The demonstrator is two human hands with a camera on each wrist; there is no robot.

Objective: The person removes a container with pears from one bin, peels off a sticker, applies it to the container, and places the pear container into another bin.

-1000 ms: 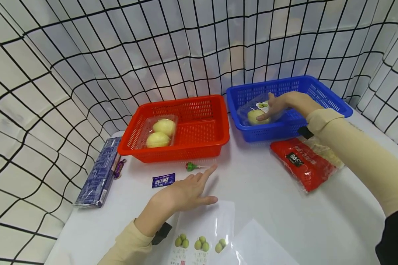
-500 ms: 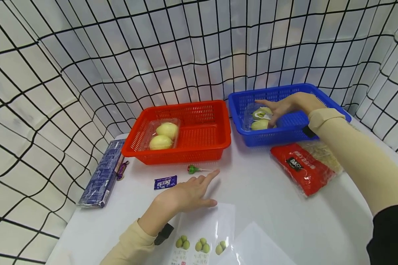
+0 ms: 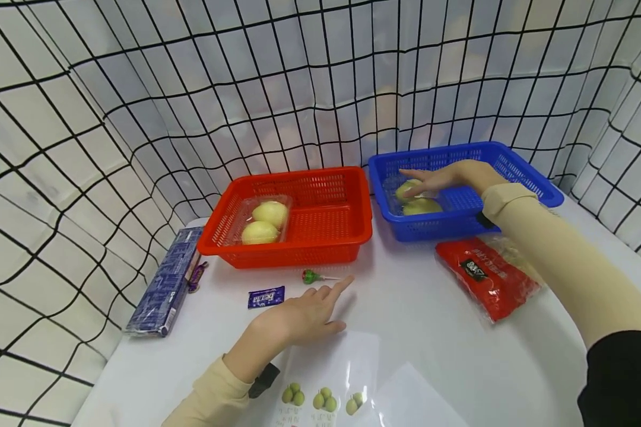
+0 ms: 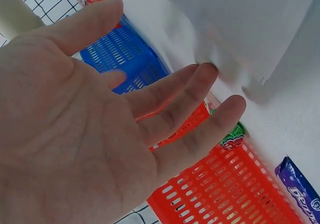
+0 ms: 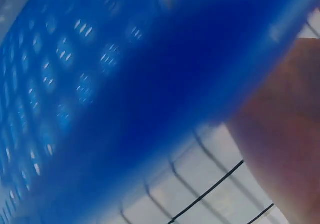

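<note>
My right hand reaches into the blue basket, its extended fingers over a clear pack of two pale yellow-green fruits at the left end. In the right wrist view, the basket wall hides the fingers and the pack. My left hand hovers over the white table with nothing in it, palm showing in the left wrist view. Its index fingertip overlaps the stick of a green and red lollipop. A similar pack of two fruits lies in the left part of the red basket.
A purple wrapped bar lies left of the lollipop. Farther left are a small purple candy and a long blue packet. A red bag lies before the blue basket. Printed clear sheets are in front; black netting surrounds the table.
The fruit pack under my right hand has settled lower and flatter in the blue basket, and the fingers have straightened over it. My left hand has hardly moved. The head view has tilted slightly up.
</note>
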